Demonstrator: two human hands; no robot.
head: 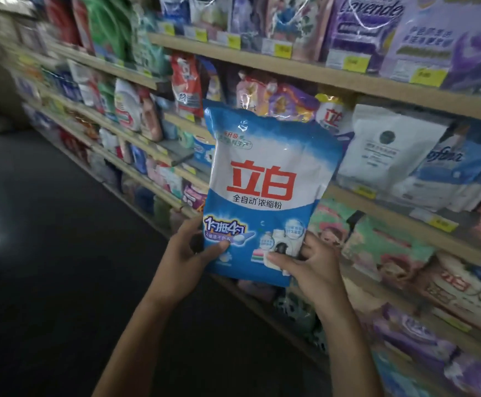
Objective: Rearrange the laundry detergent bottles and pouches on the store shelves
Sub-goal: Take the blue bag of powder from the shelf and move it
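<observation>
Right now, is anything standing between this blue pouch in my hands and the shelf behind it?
Nothing visible in the air between them. The left hand and right hand hold the blue pouch before the shelf, but the row behind it is filled by pink and purple pouches; no free slot shows there.

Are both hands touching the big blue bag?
Touching. The head view shows the left hand and right hand gripping the blue bag at its bottom corners, thumbs pressed on its front.
</observation>
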